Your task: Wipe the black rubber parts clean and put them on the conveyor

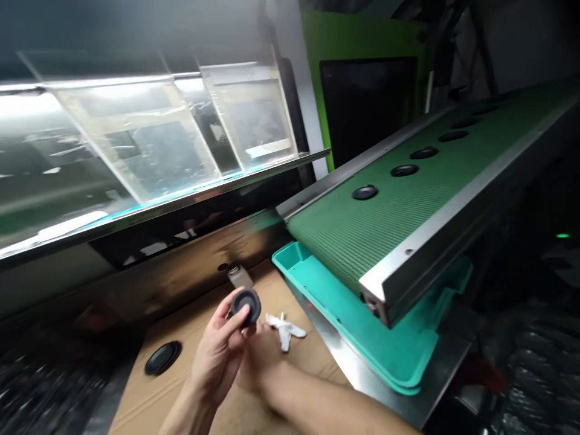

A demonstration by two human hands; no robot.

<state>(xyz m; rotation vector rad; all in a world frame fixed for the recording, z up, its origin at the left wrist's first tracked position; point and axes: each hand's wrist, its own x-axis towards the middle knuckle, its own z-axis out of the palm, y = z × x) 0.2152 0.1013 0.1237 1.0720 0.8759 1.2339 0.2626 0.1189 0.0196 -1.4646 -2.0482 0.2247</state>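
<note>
Between the thumb and fingers of my left hand (220,350) is a black round dished disc (247,305), held up with its ringed face towards me. My right hand (263,359) is close behind and below it, partly covered by my left hand. The right fingers are mostly hidden, so whether they grip anything does not show. A small stack of similar black discs (161,359) lies on the cardboard (185,377) to the left. Just right of my hands, crumpled white scraps (285,330) rest on the cardboard. Beyond the held disc stands a small bottle (240,277).
A green conveyor belt (344,232) slopes away to the right, carrying several black discs (405,171). Its metal side rail (435,226) ends above a teal tray (357,344). A machine with clear panels (167,151) stands at the left. Dark bagged goods (544,368) lie at right.
</note>
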